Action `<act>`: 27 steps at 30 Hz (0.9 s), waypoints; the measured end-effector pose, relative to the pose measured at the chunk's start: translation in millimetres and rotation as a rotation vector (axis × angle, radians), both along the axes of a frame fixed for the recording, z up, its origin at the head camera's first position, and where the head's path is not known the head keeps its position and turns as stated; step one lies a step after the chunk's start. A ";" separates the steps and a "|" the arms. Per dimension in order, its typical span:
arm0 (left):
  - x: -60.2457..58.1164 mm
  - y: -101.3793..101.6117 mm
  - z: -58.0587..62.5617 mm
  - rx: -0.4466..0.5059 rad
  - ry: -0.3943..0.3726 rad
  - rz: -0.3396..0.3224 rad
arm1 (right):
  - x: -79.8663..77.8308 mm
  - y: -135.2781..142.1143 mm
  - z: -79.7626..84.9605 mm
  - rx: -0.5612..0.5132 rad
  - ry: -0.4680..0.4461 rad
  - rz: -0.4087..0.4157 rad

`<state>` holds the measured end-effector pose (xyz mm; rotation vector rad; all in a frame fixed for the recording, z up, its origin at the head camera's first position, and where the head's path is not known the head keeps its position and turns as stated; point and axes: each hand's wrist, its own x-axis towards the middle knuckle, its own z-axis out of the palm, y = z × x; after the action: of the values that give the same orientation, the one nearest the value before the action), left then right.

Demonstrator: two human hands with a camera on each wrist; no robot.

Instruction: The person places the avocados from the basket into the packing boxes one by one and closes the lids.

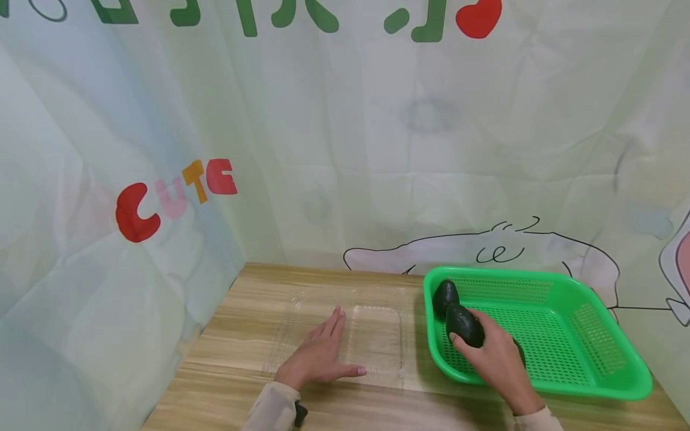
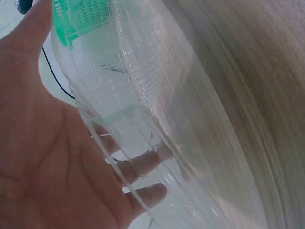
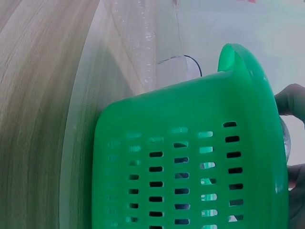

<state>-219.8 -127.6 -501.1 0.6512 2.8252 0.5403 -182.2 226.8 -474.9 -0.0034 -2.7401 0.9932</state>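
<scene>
Quite dark avocado [image 1: 465, 325], egg-shaped, faintly glossy; right hand [image 1: 497, 358] gripping it

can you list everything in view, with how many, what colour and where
Avocados: at least three, near-black; one at the basket's left end, one held, one mostly hidden by the holding hand
Basket: one, bright green, right side of the table
Container: one, clear plastic, left of the basket
Table: one, brown wood-grain, underneath
Backdrop: pale green and white with printed letters, around the table
Sleeves: two, beige, at the wrists
Left hand: one, bare, at the container
Right hand: one, bare, gripping an avocado
</scene>
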 end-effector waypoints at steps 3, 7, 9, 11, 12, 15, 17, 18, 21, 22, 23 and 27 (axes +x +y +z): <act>-0.5 0.0 -0.9 -0.004 0.000 0.001 | -0.1 -0.7 -0.4 -0.006 0.002 0.003; -1.0 -0.4 -2.2 -0.005 -0.001 0.000 | 0.2 -1.7 -0.2 -0.012 -0.002 0.003; -1.1 -0.6 -2.3 -0.004 -0.002 -0.001 | 0.3 -2.1 0.0 -0.014 -0.002 0.002; -0.7 -0.8 -2.3 -0.002 -0.002 -0.003 | 0.2 -2.5 -0.3 -0.016 0.001 0.001; -0.6 -0.9 -2.3 -0.002 -0.001 -0.004 | 0.3 -2.6 -0.5 -0.016 0.002 0.002; 0.0 -0.8 -2.0 -0.003 0.002 -0.008 | 0.4 -3.3 -0.5 -0.018 0.000 -0.001; 0.0 -0.8 -1.9 -0.004 0.002 -0.010 | 0.3 -3.8 -0.3 -0.018 -0.004 -0.004; -0.1 -0.8 -1.9 -0.006 0.002 -0.010 | 0.7 -4.2 -0.2 -0.018 -0.007 -0.003; -0.9 -0.9 -2.6 -0.009 -0.001 -0.011 | 1.2 -5.0 -0.3 -0.018 -0.009 -0.003; -1.1 -0.9 -2.6 -0.010 -0.001 -0.010 | 1.2 -5.2 -0.4 -0.019 -0.006 -0.002; -1.3 -0.9 -2.6 -0.012 -0.001 -0.010 | 1.3 -5.4 -0.6 -0.020 -0.005 -0.001; -1.8 -1.0 -2.7 -0.012 0.000 -0.011 | 1.1 -5.9 -1.1 -0.023 -0.003 0.000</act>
<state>-221.6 -128.6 -503.8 0.6646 2.8206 0.5210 -181.1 220.9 -476.0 -0.0089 -2.7314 1.0252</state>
